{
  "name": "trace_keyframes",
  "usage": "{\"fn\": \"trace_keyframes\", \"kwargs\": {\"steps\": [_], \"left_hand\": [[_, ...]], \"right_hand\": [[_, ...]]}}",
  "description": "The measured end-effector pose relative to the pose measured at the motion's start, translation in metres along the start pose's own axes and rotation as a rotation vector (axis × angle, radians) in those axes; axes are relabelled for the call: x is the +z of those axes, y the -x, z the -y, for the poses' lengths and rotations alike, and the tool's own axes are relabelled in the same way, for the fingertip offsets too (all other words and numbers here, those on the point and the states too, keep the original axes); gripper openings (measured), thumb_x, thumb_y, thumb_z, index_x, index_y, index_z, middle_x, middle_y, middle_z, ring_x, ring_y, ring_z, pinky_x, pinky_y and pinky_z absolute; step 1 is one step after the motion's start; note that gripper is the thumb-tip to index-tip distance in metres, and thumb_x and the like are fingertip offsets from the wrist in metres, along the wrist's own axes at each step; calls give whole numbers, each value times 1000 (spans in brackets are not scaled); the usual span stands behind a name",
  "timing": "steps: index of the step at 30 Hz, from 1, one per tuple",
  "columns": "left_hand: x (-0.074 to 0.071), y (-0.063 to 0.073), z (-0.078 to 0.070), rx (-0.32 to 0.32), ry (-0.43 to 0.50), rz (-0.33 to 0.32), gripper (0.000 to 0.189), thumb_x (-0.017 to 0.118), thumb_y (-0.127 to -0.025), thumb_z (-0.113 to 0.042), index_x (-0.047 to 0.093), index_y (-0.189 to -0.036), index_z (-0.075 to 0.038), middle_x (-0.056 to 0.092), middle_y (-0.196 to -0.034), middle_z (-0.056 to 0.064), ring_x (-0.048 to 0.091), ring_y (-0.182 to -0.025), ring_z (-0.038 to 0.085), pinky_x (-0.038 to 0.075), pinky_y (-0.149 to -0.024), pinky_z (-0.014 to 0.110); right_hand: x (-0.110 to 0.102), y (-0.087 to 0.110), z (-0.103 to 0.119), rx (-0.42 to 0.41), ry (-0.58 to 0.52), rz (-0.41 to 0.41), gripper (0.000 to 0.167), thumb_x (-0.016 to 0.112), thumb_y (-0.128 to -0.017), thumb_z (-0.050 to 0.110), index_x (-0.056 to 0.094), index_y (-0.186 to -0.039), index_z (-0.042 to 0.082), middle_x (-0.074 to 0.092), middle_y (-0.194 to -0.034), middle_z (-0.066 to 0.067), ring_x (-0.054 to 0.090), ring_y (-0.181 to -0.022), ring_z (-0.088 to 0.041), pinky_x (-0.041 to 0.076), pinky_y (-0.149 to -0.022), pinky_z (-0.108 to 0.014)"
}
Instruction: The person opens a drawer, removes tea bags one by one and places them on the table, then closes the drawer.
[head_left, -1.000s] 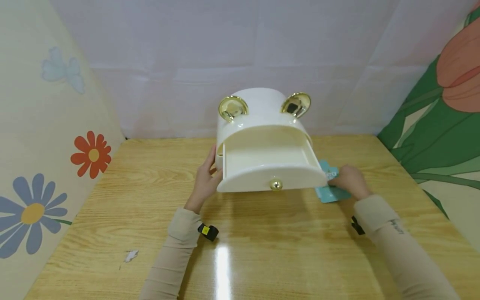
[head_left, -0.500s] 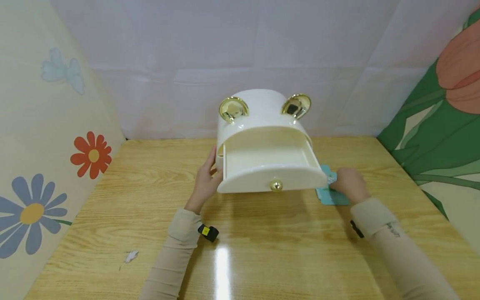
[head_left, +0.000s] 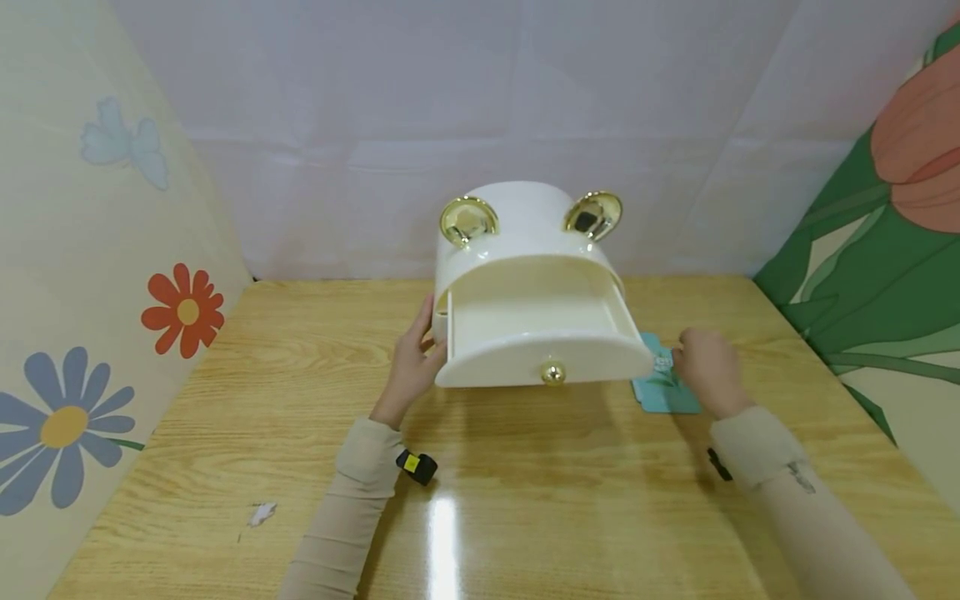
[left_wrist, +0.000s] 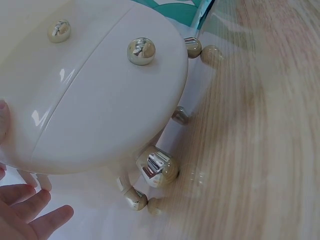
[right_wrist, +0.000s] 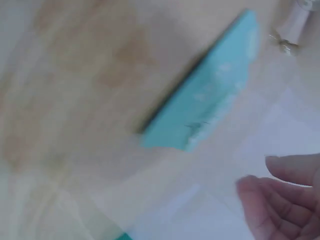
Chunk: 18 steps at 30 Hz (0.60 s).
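A white storage box with gold ear shapes stands on the table, its top drawer pulled out. My left hand rests at the box's left side; the left wrist view has its fingers fairly straight near the glossy wall and the thumb at the white front. A flat teal packet with light print lies right of the drawer, partly hidden. Above its right edge is my right hand. In the right wrist view, the loosely bent fingers and thumb hold nothing, apart from the packet.
Gold ball feet lift the box off the wood-grain table. A pale cloth hangs behind. Painted flower panels stand left and right. A torn white scrap or mark shows at the front left.
My right hand has let go of the teal packet and drawn back slightly to the right; the packet lies flat. The left hand and the box have stayed in place.
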<state>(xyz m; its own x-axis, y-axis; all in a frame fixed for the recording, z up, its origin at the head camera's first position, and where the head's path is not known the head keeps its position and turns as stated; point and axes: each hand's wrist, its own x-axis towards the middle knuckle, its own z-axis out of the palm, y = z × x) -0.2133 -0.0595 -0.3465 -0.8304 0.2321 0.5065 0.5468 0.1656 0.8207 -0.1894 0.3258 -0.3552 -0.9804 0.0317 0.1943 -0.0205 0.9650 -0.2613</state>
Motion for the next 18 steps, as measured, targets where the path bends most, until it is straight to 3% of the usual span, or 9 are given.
{"fn": "trace_keyframes", "kwargs": {"steps": [3, 8, 18], "left_hand": [[0, 0, 0, -1, 4, 0, 64, 54, -85, 10, 20, -139, 10, 28, -140, 27, 35, -125, 38, 44, -89, 50], [0, 1, -2, -10, 4, 4, 64, 53, -85, 11, 20, -139, 10, 29, -140, 26, 34, -126, 37, 44, -90, 49], [0, 1, -4, -15, 13, 0, 63, 53, -84, 13, 20, -138, 12, 29, -139, 27, 34, -125, 38, 44, -90, 50]], "right_hand": [[-8, 4, 6, -54, -20, -124, 20, 55, -84, -2, 57, -90, -21, 59, -81, -36, 57, -54, -35, 48, -47, -45], [-28, 11, 20, -125, -22, -281, 19, 57, -84, -1, 58, -88, -19, 59, -65, -29, 46, -36, -21, 36, -31, -32], [-56, 23, 53, -242, -21, -517, 15, 62, -83, 4, 63, -86, -11, 59, -57, -19, 43, -34, -19, 32, -32, -29]]}}
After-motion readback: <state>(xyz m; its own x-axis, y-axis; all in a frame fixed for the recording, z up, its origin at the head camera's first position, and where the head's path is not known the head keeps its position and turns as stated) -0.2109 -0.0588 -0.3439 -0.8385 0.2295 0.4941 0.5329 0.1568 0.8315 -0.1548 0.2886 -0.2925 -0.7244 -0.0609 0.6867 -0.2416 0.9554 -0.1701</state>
